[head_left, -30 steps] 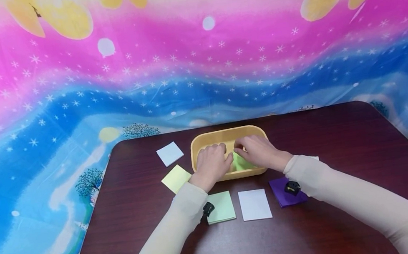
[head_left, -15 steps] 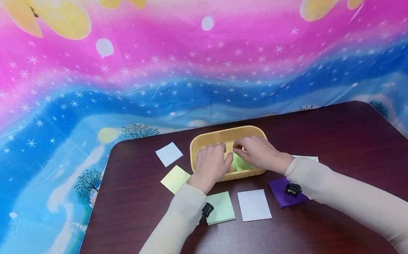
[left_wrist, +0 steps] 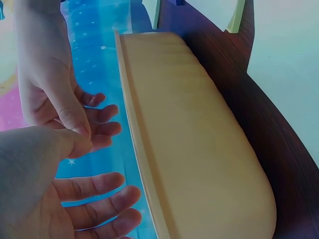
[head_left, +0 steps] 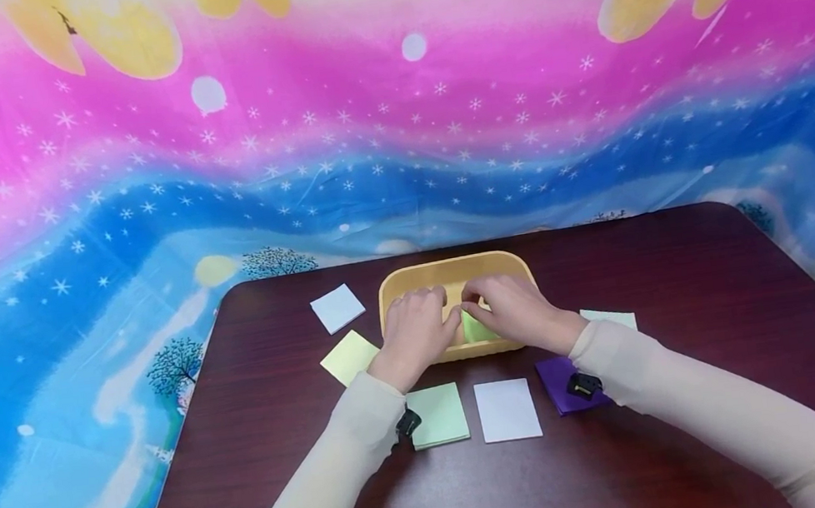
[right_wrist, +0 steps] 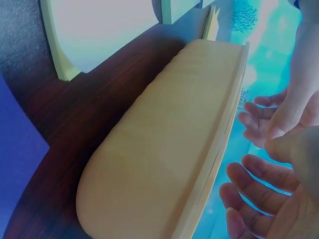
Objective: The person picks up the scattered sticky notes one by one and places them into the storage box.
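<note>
Both hands hover above a yellow plastic basket point(head_left: 454, 264). My left hand point(head_left: 414, 327) is over its left half and my right hand point(head_left: 515, 309) over its right half. In the left wrist view the thumb tips meet, with no object visible between them. The other fingers are loosely bent and apart, as the right wrist view also shows. A bright green paper square point(head_left: 475, 328) shows inside the basket between the hands, partly covered by the right hand. The basket's outer wall point(left_wrist: 179, 129) fills the middle of the left wrist view.
Square paper pads lie around the basket: white point(head_left: 338, 308) and yellow point(head_left: 350, 358) at left, pale green point(head_left: 441, 414) and white point(head_left: 508, 410) in front. A purple pad point(head_left: 554, 384) and a pale square point(head_left: 609, 318) sit partly under the right arm. A printed cloth point(head_left: 394, 138) hangs behind the table.
The hands have shifted slightly: the thumb tips have come together above the basket. The left wrist has moved a little left. The pads and basket stay put.
</note>
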A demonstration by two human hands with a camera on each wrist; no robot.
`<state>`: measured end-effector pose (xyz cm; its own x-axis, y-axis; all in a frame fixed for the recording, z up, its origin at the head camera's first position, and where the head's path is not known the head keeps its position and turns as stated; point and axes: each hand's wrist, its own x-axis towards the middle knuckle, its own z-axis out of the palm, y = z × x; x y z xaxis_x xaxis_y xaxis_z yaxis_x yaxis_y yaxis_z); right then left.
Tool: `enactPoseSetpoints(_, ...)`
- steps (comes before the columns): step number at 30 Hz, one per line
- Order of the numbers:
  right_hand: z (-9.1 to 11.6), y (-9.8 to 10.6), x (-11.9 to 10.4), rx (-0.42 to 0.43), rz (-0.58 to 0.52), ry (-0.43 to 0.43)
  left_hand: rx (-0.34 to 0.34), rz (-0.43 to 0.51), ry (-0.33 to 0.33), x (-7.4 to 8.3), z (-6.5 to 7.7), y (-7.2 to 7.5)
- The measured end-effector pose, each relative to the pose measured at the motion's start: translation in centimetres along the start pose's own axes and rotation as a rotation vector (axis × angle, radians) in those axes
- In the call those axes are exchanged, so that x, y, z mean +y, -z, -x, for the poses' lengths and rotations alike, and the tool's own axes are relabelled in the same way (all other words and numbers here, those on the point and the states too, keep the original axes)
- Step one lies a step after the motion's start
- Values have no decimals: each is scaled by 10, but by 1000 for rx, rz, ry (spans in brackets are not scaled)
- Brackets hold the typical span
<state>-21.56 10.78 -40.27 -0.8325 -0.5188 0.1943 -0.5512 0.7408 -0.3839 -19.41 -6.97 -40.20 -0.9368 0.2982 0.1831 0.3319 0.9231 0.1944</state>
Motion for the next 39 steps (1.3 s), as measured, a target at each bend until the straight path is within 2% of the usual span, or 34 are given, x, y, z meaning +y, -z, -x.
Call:
enactPoseSetpoints(7,1,-2,-8,25,21,51,10,-9,4,-6,4,2)
enactPoseSetpoints(39,1,-8,-27,9,4,49,52,36,47,-26,12,12)
